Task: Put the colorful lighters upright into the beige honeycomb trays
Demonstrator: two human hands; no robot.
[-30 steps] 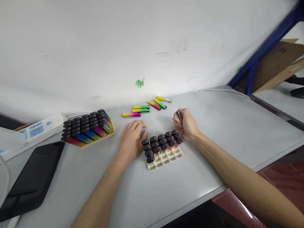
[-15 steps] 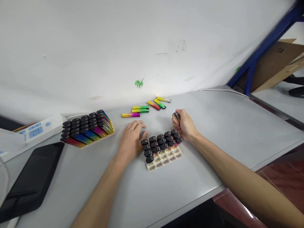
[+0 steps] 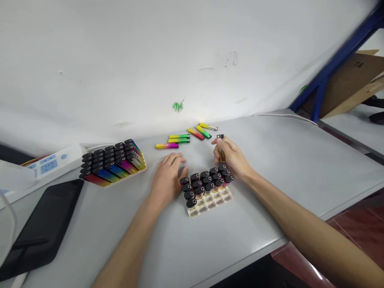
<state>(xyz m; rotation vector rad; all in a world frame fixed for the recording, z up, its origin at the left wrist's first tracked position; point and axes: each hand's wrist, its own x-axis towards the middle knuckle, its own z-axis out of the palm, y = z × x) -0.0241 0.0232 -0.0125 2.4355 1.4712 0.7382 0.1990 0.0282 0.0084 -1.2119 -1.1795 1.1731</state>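
Observation:
Upright in my right hand [image 3: 232,156] is a lighter [image 3: 221,150], its dark metal top showing above the fingers and a multicoloured body below. My left hand [image 3: 168,176] rests palm down on the table, fingers stretched out, beside the left edge of a cream tray [image 3: 211,206]. Several black-topped lighters [image 3: 207,180] stand in that tray's back and left slots; its front slots are bare. Behind both hands lie several loose lighters [image 3: 179,139] in yellow, green, red and magenta, near the wall.
At left stands a second tray packed with black-topped lighters [image 3: 111,164]. A white power strip [image 3: 54,164] and a black tablet-like device [image 3: 45,224] lie beyond it. A white cable [image 3: 285,115] runs along the back right, near a blue metal frame [image 3: 321,92] and cardboard boxes [image 3: 348,80].
My right hand has turned, so the lighter in it now shows upright with its body visible. My left hand stays where it was on the table; the view has shifted slightly.

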